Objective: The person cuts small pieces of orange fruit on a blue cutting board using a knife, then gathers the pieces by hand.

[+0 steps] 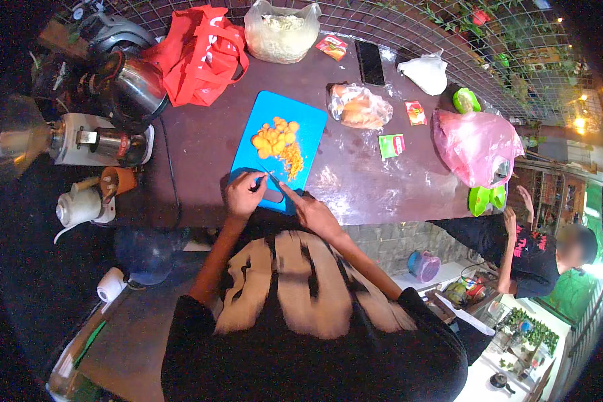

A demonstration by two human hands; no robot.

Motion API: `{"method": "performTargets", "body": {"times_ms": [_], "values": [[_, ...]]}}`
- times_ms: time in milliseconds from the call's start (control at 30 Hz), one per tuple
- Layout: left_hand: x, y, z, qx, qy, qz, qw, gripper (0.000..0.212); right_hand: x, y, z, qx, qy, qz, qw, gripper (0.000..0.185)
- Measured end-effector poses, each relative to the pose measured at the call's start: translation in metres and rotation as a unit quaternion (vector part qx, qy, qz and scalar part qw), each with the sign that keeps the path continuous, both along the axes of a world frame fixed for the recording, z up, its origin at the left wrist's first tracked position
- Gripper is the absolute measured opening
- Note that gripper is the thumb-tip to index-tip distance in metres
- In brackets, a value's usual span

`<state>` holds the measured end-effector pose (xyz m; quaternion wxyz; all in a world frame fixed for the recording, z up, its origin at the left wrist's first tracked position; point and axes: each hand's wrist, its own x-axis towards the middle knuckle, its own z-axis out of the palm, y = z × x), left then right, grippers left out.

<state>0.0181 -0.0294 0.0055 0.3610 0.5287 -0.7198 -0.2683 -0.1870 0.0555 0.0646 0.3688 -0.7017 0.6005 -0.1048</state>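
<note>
A blue cutting board (309,118) lies before me on the table. Round orange slices, apparently carrot (274,138), are heaped on it, and a pile of finely chopped orange bits (292,161) lies beside them. My right hand (314,213) grips a knife (273,176), its blade angled up and left over the lower board. Close to the blade, my left hand (245,193) is curled with thumb and fingertips together at the board's left edge. Whether anything small is pinched there is hard to see.
A red bag (198,60), kettle (135,83) and blender base (103,140) stand left. Beyond the board are a bag of pale shreds (281,37), bagged meat-like pieces (359,108) and a phone (370,63). At right are a pink bag (475,148) and another person (532,251).
</note>
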Motion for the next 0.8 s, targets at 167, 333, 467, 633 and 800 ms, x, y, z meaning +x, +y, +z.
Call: {"method": "performTargets", "body": {"times_ms": [167,333,467,633,800], "values": [[-0.001,0.0,0.002,0.004,0.017,-0.009,1.0,0.013,0.001,-0.001,-0.004,-0.035,-0.029,-0.003,0.999,0.08],[-0.002,-0.001,0.002,-0.01,0.025,-0.005,1.0,0.012,0.001,-0.004,0.001,0.022,0.008,0.023,0.999,0.089],[-0.001,0.0,-0.002,0.006,0.007,-0.01,1.0,0.011,0.004,-0.005,0.002,-0.012,0.021,0.018,1.0,0.088],[-0.002,0.0,-0.005,-0.005,0.015,-0.008,1.0,0.012,0.01,-0.008,-0.007,-0.085,0.002,0.005,0.996,0.092],[-0.001,0.001,-0.006,0.017,-0.001,-0.002,1.0,0.013,0.005,-0.003,-0.002,-0.086,-0.006,-0.003,0.996,0.094]]}}
